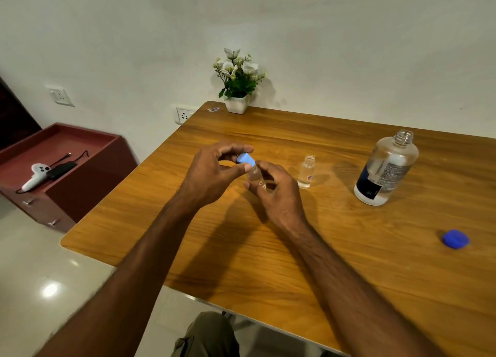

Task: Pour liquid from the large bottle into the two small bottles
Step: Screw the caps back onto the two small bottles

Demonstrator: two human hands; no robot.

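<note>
Both hands (pixel 212 168) on small bottle (pixel 255 174)

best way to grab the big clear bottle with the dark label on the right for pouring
Grip the large clear bottle around its wide labelled body, coming from its near side with the right hand. It stands upright and uncapped; the threaded neck looks too narrow for a steady hold.
</note>
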